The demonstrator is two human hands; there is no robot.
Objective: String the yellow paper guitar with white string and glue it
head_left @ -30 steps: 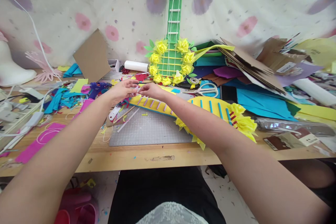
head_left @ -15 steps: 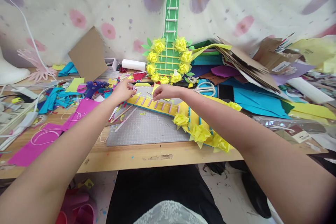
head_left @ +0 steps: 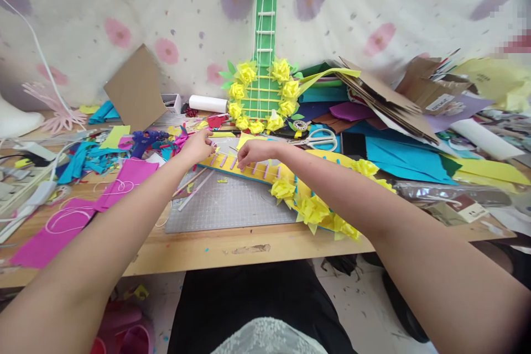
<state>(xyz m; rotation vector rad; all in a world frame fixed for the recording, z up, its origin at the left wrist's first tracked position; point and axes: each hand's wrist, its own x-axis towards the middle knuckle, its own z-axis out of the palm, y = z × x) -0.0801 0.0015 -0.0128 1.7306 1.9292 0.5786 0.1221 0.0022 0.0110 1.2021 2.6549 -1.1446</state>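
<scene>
Between glue gun [head_left: 142,144] and scissors [head_left: 311,141], hands [head_left: 256,152] half-curl at the yellow guitar [head_left: 272,174], grip unclear.

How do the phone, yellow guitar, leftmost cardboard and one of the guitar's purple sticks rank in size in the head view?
1. Yellow guitar, even partly hidden
2. Leftmost cardboard
3. Phone
4. Purple stick

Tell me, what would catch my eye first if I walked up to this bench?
Probably the green guitar-shaped piece upright at the back, its round body ringed with yellow flowers. Next, the yellow guitar-shaped piece lying aslant in front of it, with the left hand at its narrow end and the right hand over its neck. Then the magenta sheets on the bench's left side.
</scene>
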